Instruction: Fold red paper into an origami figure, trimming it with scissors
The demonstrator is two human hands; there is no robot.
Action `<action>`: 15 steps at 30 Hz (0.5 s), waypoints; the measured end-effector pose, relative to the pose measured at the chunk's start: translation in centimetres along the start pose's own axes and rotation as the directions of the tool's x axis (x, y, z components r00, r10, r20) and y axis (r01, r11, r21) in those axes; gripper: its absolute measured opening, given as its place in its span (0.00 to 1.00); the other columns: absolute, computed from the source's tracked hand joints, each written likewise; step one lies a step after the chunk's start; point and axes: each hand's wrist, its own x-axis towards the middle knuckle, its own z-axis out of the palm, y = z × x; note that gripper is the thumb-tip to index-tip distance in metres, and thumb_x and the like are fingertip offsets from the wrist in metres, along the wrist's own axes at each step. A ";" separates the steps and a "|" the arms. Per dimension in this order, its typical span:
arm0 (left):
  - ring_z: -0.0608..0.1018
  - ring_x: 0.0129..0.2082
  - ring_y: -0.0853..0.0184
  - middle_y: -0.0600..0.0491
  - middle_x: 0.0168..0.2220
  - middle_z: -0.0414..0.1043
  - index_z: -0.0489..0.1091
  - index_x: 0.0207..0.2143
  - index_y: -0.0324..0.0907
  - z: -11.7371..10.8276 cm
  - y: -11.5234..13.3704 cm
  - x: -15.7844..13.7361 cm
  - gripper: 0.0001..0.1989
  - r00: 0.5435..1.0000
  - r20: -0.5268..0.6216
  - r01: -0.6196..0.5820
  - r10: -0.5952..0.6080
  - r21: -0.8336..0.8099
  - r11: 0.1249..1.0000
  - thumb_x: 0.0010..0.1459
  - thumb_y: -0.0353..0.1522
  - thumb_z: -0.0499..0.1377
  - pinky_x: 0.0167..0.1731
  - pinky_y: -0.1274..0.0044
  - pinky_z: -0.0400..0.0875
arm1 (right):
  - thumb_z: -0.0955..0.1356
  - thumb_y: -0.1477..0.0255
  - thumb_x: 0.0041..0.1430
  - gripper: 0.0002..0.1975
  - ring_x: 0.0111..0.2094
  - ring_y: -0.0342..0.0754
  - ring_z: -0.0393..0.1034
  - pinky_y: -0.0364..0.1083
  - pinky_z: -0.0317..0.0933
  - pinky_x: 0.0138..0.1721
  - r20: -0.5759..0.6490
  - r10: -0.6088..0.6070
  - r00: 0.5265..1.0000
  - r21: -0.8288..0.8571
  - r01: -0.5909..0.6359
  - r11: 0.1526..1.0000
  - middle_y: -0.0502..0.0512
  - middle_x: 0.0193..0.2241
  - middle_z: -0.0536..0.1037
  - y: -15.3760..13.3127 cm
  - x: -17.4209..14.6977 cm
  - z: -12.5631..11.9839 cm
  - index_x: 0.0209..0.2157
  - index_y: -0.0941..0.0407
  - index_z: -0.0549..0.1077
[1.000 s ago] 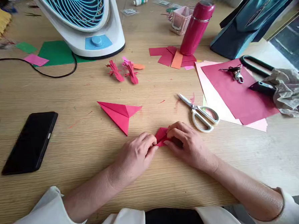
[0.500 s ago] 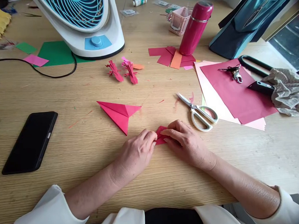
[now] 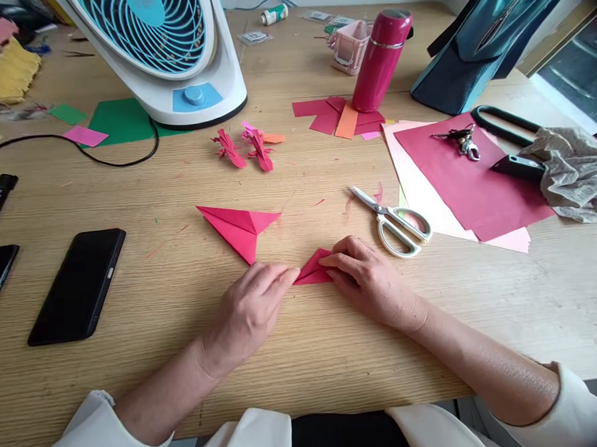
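A small folded piece of red paper [image 3: 315,268] lies on the table between my hands. My left hand [image 3: 253,306] is closed, its fingertips pinching the paper's left point. The fingers of my right hand [image 3: 364,280] are closed on the paper's right end and cover part of it. Just beyond my left hand rests a larger folded red paper piece [image 3: 241,228], pointed like a dart. White-handled scissors [image 3: 396,225] lie past my right hand, their blades slightly apart.
Several small folded red paper figures [image 3: 244,148] sit farther back, before a fan [image 3: 197,102]. A black phone [image 3: 76,288] lies at left. Behind stand a pink flask [image 3: 381,62] and a teal bag [image 3: 470,54]. Red sheets [image 3: 456,182] and keys [image 3: 467,141] are at right.
My left hand has slid left along the small folded paper, showing more of it. My right hand has stayed nearly in place. The view has shifted slightly.
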 end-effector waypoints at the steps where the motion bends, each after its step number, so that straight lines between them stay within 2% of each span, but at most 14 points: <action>1: 0.75 0.50 0.62 0.46 0.52 0.74 0.65 0.58 0.37 -0.2 0.0 -0.3 0.19 0.996 0.022 -0.082 0.081 0.029 0.996 0.66 0.21 0.50 0.51 0.69 0.71 | 0.65 0.78 0.66 0.10 0.40 0.50 0.68 0.51 0.67 0.44 -0.001 0.002 1.000 0.001 -0.002 1.000 0.59 0.39 0.73 0.0 0.0 0.0 0.45 0.58 0.76; 3: 0.71 0.57 0.57 0.46 0.60 0.70 0.63 0.61 0.36 -0.5 0.0 -0.7 0.22 0.977 0.097 -0.201 0.192 0.091 0.975 0.66 0.21 0.50 0.54 0.65 0.68 | 0.65 0.77 0.66 0.09 0.39 0.50 0.68 0.51 0.67 0.44 -0.004 0.004 1.000 0.003 -0.004 1.000 0.58 0.38 0.72 0.0 0.0 0.0 0.44 0.57 0.76; 5: 0.68 0.61 0.55 0.46 0.62 0.67 0.63 0.62 0.34 -0.7 0.0 -0.8 0.21 0.962 0.169 -0.237 0.214 0.133 0.962 0.67 0.24 0.50 0.56 0.63 0.66 | 0.65 0.77 0.65 0.09 0.40 0.50 0.68 0.51 0.67 0.44 0.001 0.006 1.000 0.005 -0.006 1.000 0.58 0.38 0.72 0.0 -0.1 0.0 0.44 0.56 0.76; 8: 0.67 0.62 0.54 0.45 0.63 0.66 0.63 0.62 0.33 -0.8 -0.1 -0.9 0.22 0.958 0.225 -0.214 0.178 0.148 0.965 0.68 0.30 0.53 0.58 0.61 0.63 | 0.65 0.78 0.65 0.10 0.40 0.50 0.68 0.51 0.66 0.45 0.010 0.012 1.000 0.011 -0.012 1.000 0.58 0.39 0.72 0.0 -0.1 0.0 0.45 0.56 0.76; 15: 0.63 0.64 0.53 0.44 0.68 0.57 0.59 0.65 0.33 -1.1 0.2 -1.2 0.30 0.941 0.318 -0.162 0.112 0.136 0.977 0.67 0.41 0.54 0.61 0.62 0.60 | 0.65 0.79 0.65 0.11 0.40 0.50 0.68 0.52 0.67 0.44 0.003 0.016 1.000 0.013 -0.016 1.000 0.59 0.39 0.72 -0.1 -0.1 0.0 0.45 0.57 0.76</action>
